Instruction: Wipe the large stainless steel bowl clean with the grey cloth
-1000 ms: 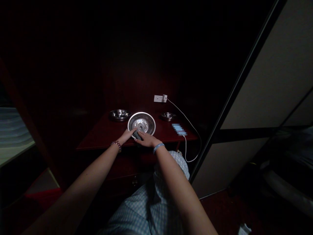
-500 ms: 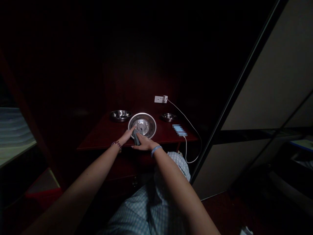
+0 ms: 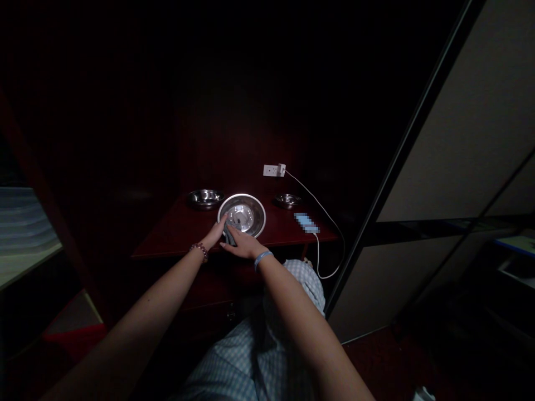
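- A dark red wooden desktop (image 3: 167, 236) carries everything in hand; the surroundings are dim, and the corners fade to black.
- The large, round silver metal bowl (image 3: 246, 213) is near the front edge of the desktop, its mouth facing up toward the person. Its rim shines as a pale, even ring; the inner wall is a duller grey, and bright light spots circle the base around a small dark mark. Its place on the desktop is about the same as half a second ago.
- Behind it to the left lies a shallow, round silver metal dish (image 3: 205, 199), glossy inside, unmoved.
- The right hand (image 3: 243, 245), wearing a light blue wristband (image 3: 263, 259), reaches in from the near side, fingers extended on the cloth and thumb spread leftward outside the bowl. It has slid slightly left since the earlier frames, closer to the other hand.
- The left hand (image 3: 214, 234), wearing a dark beaded bracelet (image 3: 199, 251), grips the bowl's near-left rim, much as before.
- Beyond the bowl to the right sits a small, round silver metal dish (image 3: 287, 201).
- The crumpled grey cloth (image 3: 229, 236) is held by the right hand over the near-left rim, having shifted left with it.
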